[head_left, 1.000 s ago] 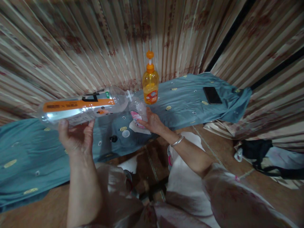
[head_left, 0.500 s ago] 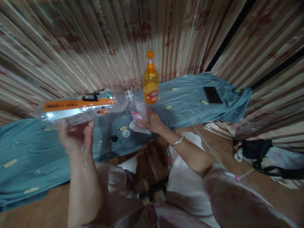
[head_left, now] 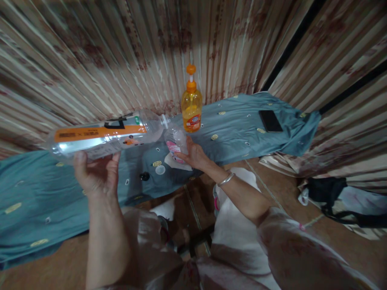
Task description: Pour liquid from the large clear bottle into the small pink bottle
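My left hand (head_left: 98,171) holds a large clear plastic bottle (head_left: 102,137) with an orange and silver label, tilted nearly level. Its mouth points right and meets the top of a small clear bottle (head_left: 176,141) with a pink label. Around that small bottle my right hand (head_left: 195,153) is closed; it stands on or just over a white folded tissue (head_left: 173,162). Whether liquid runs between the two I cannot make out. On the cloth in front lie a whitish round cap (head_left: 160,169) and a black cap (head_left: 144,176).
An orange pump bottle (head_left: 192,110) stands just behind the small bottle. Farther right, a black phone (head_left: 270,121) lies on the blue-green cloth (head_left: 232,133). A pleated curtain (head_left: 151,56) hangs close behind. A black bag (head_left: 326,193) rests on the tiled floor at right.
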`<control>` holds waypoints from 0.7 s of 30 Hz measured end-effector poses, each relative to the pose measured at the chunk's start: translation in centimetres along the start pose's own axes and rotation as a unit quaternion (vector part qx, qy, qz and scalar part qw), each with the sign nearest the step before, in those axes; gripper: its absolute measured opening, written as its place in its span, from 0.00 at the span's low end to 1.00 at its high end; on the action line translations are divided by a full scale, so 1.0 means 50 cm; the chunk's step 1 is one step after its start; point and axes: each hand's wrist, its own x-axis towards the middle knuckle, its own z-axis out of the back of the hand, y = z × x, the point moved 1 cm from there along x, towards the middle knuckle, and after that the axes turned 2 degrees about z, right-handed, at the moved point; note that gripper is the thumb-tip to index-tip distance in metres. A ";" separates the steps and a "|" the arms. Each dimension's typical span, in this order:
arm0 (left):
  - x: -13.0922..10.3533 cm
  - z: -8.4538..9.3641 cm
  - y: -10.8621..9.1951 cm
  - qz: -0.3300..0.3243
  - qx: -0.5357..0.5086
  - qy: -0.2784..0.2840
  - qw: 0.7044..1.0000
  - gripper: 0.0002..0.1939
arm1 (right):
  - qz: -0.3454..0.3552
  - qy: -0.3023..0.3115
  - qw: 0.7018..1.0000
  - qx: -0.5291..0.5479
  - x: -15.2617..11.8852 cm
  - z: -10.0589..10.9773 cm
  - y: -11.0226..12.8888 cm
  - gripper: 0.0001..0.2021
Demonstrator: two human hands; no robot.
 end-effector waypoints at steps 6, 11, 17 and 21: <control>0.001 0.001 0.002 -0.001 -0.005 0.003 1.000 0.27 | -0.006 0.000 1.000 -0.006 0.001 0.002 0.002 0.31; -0.002 -0.002 0.000 0.002 -0.002 0.002 1.000 0.26 | 0.001 0.004 1.000 0.005 0.000 0.004 0.001 0.29; -0.004 -0.006 -0.004 0.008 0.000 -0.002 1.000 0.28 | -0.007 0.000 1.000 0.002 0.001 0.001 0.001 0.29; 0.000 -0.002 0.000 0.004 -0.003 0.004 1.000 0.28 | -0.007 0.004 1.000 0.003 0.002 0.000 0.001 0.30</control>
